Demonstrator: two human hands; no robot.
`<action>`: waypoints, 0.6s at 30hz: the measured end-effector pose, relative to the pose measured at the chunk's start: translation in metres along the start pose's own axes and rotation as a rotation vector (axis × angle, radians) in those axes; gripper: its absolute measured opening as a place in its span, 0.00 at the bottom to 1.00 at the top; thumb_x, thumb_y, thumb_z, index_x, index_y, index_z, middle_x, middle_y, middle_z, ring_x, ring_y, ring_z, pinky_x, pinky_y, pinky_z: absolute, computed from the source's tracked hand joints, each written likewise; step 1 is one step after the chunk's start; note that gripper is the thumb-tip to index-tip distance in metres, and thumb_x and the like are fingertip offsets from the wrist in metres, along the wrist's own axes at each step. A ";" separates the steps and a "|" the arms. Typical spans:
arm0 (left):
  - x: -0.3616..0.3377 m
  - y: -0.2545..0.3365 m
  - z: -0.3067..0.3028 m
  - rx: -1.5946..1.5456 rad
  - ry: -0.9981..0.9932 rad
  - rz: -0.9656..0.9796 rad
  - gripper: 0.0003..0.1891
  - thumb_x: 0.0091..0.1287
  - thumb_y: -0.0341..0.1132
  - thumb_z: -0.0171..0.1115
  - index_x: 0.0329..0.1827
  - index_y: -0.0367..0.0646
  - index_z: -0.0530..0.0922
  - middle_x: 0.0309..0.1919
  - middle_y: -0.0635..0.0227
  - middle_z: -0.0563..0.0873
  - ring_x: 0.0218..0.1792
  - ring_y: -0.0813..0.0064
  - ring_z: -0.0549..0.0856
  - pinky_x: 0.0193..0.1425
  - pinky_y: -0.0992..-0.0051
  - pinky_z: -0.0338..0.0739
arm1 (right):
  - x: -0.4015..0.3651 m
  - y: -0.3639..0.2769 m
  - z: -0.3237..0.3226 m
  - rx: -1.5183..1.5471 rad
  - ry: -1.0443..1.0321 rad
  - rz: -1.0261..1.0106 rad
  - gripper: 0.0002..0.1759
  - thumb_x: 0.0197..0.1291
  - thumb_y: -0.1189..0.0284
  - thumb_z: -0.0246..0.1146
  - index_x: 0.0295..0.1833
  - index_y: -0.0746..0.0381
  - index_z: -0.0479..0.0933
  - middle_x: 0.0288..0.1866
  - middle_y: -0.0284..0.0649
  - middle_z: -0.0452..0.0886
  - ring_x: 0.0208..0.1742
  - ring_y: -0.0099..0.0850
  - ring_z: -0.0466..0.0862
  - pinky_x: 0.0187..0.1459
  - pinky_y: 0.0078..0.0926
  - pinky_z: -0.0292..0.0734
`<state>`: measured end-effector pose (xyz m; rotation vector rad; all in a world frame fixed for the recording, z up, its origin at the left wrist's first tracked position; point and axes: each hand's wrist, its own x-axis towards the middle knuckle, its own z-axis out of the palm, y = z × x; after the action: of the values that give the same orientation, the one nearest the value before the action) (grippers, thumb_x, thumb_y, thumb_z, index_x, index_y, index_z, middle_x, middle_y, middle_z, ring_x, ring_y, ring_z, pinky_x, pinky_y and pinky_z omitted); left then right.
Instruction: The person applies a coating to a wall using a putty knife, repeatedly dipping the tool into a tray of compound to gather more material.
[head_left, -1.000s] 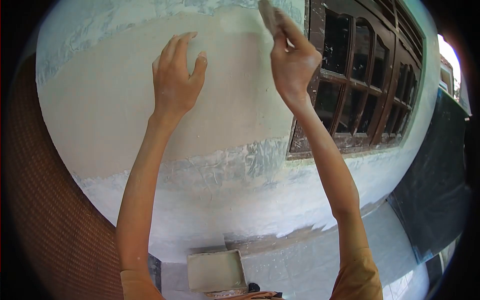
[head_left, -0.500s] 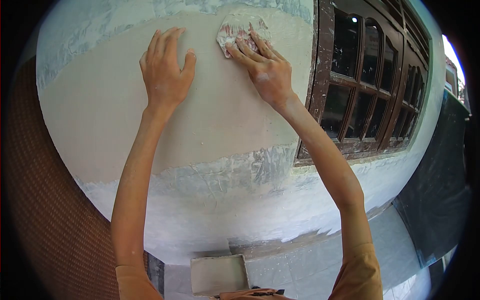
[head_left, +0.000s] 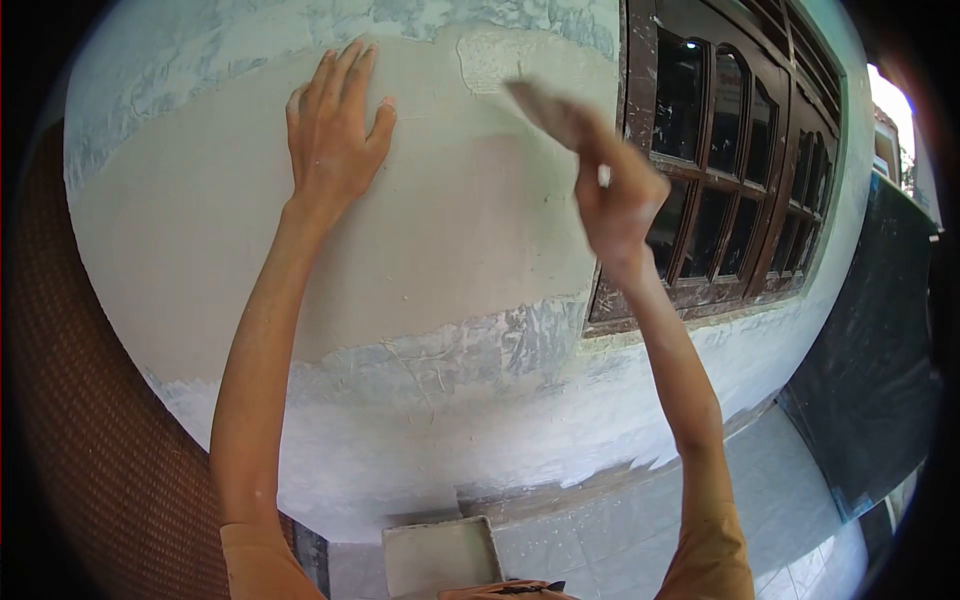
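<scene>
My left hand (head_left: 335,140) rests against the plastered wall (head_left: 430,230), fingers stretched upward and thumb apart, holding nothing. Off the wall, beside the window, is my right hand (head_left: 610,180), turned side-on and smeared by motion. Its fingers are closed on what seems to be the flat putty spreader, seen nearly edge-on and blurred; its face is hidden. A small white bit shows between thumb and fingers. Up and to the left of that hand sits a rough, raised patch of wet putty (head_left: 495,62). Smooth cream putty covers the wall's middle band.
A brown wooden window (head_left: 715,170) with glass panes borders the wall on the right. Below stands a shallow tray (head_left: 440,560) of putty on the tiled floor (head_left: 570,535). Woven matting (head_left: 120,420) lies along the left, and a dark sheet (head_left: 870,350) hangs at right.
My right hand has come off the wall, moving right and down and turning side-on. A rough putty patch now shows where the spreader was pressed. My left hand stays nearly in place.
</scene>
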<state>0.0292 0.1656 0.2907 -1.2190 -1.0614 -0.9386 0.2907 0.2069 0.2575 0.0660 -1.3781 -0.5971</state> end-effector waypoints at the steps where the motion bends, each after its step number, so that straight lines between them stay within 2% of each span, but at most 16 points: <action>1: 0.001 -0.001 0.001 0.029 0.004 0.001 0.28 0.70 0.43 0.54 0.74 0.50 0.66 0.73 0.67 0.68 0.75 0.63 0.62 0.75 0.57 0.52 | 0.003 0.013 0.006 0.072 0.063 0.215 0.20 0.57 0.85 0.60 0.56 0.64 0.81 0.41 0.45 0.88 0.39 0.31 0.90 0.39 0.23 0.83; 2: 0.001 -0.002 0.002 0.059 0.007 0.001 0.28 0.70 0.43 0.53 0.74 0.50 0.66 0.74 0.67 0.67 0.76 0.64 0.62 0.75 0.57 0.52 | 0.007 0.028 0.014 0.145 0.125 0.430 0.19 0.59 0.82 0.61 0.57 0.65 0.81 0.40 0.46 0.88 0.37 0.29 0.89 0.40 0.21 0.82; 3: 0.002 -0.003 0.001 0.061 0.007 0.001 0.28 0.70 0.43 0.53 0.74 0.50 0.66 0.74 0.67 0.67 0.76 0.64 0.62 0.75 0.57 0.52 | 0.013 0.035 0.021 0.147 0.126 0.430 0.19 0.59 0.82 0.61 0.57 0.65 0.81 0.40 0.46 0.88 0.37 0.29 0.89 0.40 0.21 0.82; 5: 0.006 -0.003 0.000 0.101 0.006 0.008 0.28 0.70 0.44 0.52 0.74 0.50 0.66 0.74 0.68 0.67 0.76 0.65 0.61 0.76 0.58 0.50 | 0.025 0.047 0.034 0.390 0.107 0.789 0.18 0.61 0.76 0.64 0.57 0.64 0.81 0.38 0.46 0.88 0.35 0.25 0.87 0.41 0.21 0.81; 6: 0.007 -0.005 0.002 0.101 0.006 0.011 0.28 0.70 0.44 0.52 0.74 0.50 0.66 0.74 0.68 0.67 0.76 0.65 0.61 0.76 0.58 0.50 | 0.026 0.059 0.038 0.391 0.110 0.790 0.18 0.61 0.76 0.64 0.57 0.64 0.81 0.38 0.46 0.88 0.35 0.25 0.87 0.41 0.21 0.81; 9: 0.010 -0.009 0.004 0.113 0.018 0.020 0.28 0.71 0.44 0.52 0.74 0.50 0.66 0.73 0.69 0.68 0.75 0.66 0.62 0.75 0.58 0.51 | 0.022 0.100 0.031 0.067 0.096 0.732 0.19 0.58 0.72 0.66 0.55 0.65 0.82 0.38 0.45 0.89 0.35 0.24 0.86 0.44 0.25 0.81; 10: 0.010 -0.007 0.002 0.135 0.015 0.018 0.28 0.71 0.44 0.52 0.74 0.50 0.66 0.73 0.70 0.69 0.75 0.67 0.63 0.75 0.59 0.51 | 0.026 0.105 0.030 0.130 0.275 0.643 0.18 0.59 0.73 0.65 0.55 0.65 0.82 0.37 0.44 0.89 0.33 0.23 0.85 0.41 0.24 0.80; 12: 0.012 -0.007 0.004 0.155 0.012 0.019 0.28 0.71 0.45 0.52 0.74 0.50 0.66 0.73 0.70 0.69 0.74 0.68 0.64 0.74 0.59 0.52 | 0.031 0.101 0.015 0.105 0.321 0.668 0.16 0.61 0.75 0.63 0.55 0.65 0.83 0.33 0.42 0.88 0.30 0.21 0.83 0.36 0.23 0.79; 14: 0.011 -0.006 0.007 0.127 0.104 0.035 0.27 0.70 0.45 0.54 0.71 0.50 0.69 0.69 0.70 0.73 0.71 0.67 0.68 0.69 0.54 0.56 | 0.039 0.092 0.032 0.321 0.265 0.671 0.15 0.62 0.77 0.62 0.54 0.66 0.83 0.29 0.39 0.87 0.26 0.19 0.80 0.31 0.22 0.77; 15: 0.011 -0.005 0.008 0.124 0.098 0.034 0.27 0.70 0.45 0.54 0.71 0.50 0.69 0.69 0.70 0.73 0.71 0.67 0.68 0.69 0.54 0.56 | 0.040 0.093 0.045 0.276 0.164 0.681 0.17 0.62 0.76 0.65 0.58 0.64 0.81 0.32 0.36 0.86 0.28 0.18 0.81 0.31 0.17 0.78; 16: 0.012 -0.004 0.007 0.123 0.088 0.002 0.27 0.70 0.45 0.52 0.72 0.51 0.68 0.69 0.71 0.73 0.70 0.68 0.69 0.71 0.56 0.54 | 0.042 0.086 0.057 0.196 0.111 0.721 0.18 0.61 0.73 0.67 0.57 0.62 0.82 0.32 0.36 0.86 0.28 0.18 0.81 0.30 0.18 0.77; 18: 0.015 -0.005 0.007 0.126 0.080 -0.022 0.27 0.71 0.45 0.51 0.74 0.52 0.67 0.69 0.72 0.73 0.70 0.70 0.69 0.72 0.59 0.52 | 0.045 0.076 0.073 0.208 0.123 0.646 0.18 0.60 0.71 0.68 0.56 0.61 0.83 0.30 0.36 0.86 0.27 0.18 0.81 0.30 0.19 0.77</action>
<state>0.0280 0.1721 0.3069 -1.0592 -1.0559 -0.9159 0.2533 0.2734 0.3423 -0.1691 -1.2455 0.0892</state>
